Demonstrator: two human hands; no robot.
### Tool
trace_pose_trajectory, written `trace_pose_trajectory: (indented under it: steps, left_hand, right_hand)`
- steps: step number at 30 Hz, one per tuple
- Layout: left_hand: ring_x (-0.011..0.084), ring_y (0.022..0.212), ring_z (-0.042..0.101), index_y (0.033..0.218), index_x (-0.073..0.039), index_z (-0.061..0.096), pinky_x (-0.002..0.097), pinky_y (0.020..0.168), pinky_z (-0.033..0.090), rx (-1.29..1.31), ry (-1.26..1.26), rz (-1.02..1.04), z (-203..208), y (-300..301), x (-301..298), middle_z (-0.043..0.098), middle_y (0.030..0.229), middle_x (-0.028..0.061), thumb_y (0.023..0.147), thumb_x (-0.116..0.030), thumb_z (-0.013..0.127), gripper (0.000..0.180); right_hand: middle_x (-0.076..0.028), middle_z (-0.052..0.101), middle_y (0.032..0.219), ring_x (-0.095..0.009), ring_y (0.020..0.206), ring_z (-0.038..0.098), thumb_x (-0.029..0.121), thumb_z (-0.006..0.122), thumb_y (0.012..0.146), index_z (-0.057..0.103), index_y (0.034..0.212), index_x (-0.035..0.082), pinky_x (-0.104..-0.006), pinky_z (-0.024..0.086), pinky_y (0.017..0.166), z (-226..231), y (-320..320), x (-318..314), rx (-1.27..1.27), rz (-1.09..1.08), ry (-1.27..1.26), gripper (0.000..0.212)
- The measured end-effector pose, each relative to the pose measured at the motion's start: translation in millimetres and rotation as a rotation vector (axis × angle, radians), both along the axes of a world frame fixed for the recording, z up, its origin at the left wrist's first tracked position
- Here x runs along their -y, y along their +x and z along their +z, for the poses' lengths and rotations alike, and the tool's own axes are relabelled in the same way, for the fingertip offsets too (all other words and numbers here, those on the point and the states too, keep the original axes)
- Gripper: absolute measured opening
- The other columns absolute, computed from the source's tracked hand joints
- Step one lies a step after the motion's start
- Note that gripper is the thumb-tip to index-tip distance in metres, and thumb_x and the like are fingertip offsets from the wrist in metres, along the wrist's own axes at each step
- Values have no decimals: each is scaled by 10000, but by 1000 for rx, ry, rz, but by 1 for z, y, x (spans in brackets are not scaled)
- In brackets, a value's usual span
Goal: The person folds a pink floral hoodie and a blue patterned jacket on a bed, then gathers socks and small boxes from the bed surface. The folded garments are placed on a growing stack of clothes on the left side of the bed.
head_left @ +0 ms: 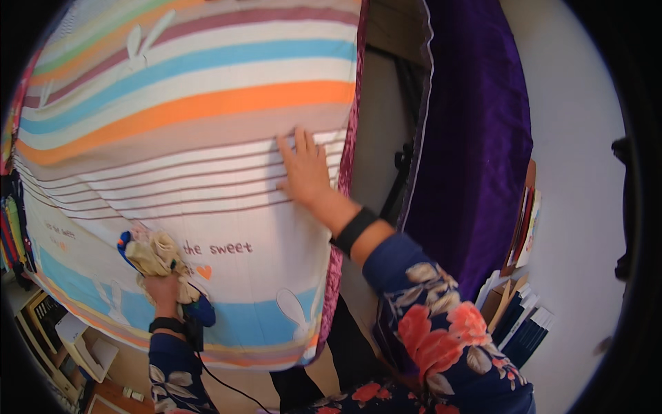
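Head view, looking down on a striped sheet (207, 103) spread smooth over a flat surface, which serves as the landmark here. The cloth is woven cotton by the look of it, banded in green, maroon, blue, orange and taupe, then thin brown lines on white, then a pale panel with small lettering, a little orange heart and white rabbit shapes near the lower blue band.

Off the sheet's left edge, coloured items (12, 231) hang in shadow, and below them sits a shelf unit (65, 345); both are bent by the lens and hard to make out.

On the sheet's lower left the left hand (164, 286) is closed around a blue iron (196, 310), its handle wrapped in a crumpled cream cloth (155, 254) that hides most of the body. A black cord (224, 383) trails down from it. The wrist wears a black band, the forearm coming up from the lower edge in a dark floral sleeve.

Near the sheet's right edge the right hand (303, 172) lies flat and open on the thin brown stripes, fingers together and pointing away, gripping nothing. Its wrist also carries a black band.

Right of the sheet hangs a glossy purple fabric (476, 138), and beyond it stacked books (520, 314) stand against a pale wall, partly cut off.
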State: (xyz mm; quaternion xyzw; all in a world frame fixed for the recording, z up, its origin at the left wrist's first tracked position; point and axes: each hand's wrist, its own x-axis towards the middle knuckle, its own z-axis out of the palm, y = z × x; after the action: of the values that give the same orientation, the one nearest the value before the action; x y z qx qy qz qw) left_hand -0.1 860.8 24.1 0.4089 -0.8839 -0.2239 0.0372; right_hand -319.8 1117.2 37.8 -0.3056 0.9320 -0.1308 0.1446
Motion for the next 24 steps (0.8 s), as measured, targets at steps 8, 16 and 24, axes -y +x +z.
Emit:
trace_pose_trajectory:
  steps: [8,16,24]
  left_hand:
    - [355,917,568,995,-5,593,378,769,451,153,57,50,-6,7,13,610,972,193,601,-246,744,486]
    - [357,892,568,968,-27,613,389,767,453,178,59,47,-10,6,16,616,952,175,558,-199,713,456]
    - [364,919,555,1035,-56,582,394,779,451,412,-69,99,1,-8,6,599,982,191,571,-289,734,541]
  right_hand:
    - [-262,165,1383,-405,1276,179,352,815,521,237,1350,216,-540,299,906,2,-64,0,39,125,232,1020]
    - [-279,130,1389,-397,1299,153,340,828,481,164,1381,279,-513,348,912,5,-64,21,76,80,421,1120]
    - [-276,74,1404,-391,1308,122,340,822,500,150,1382,273,-566,314,911,-6,-63,20,72,102,380,1111]
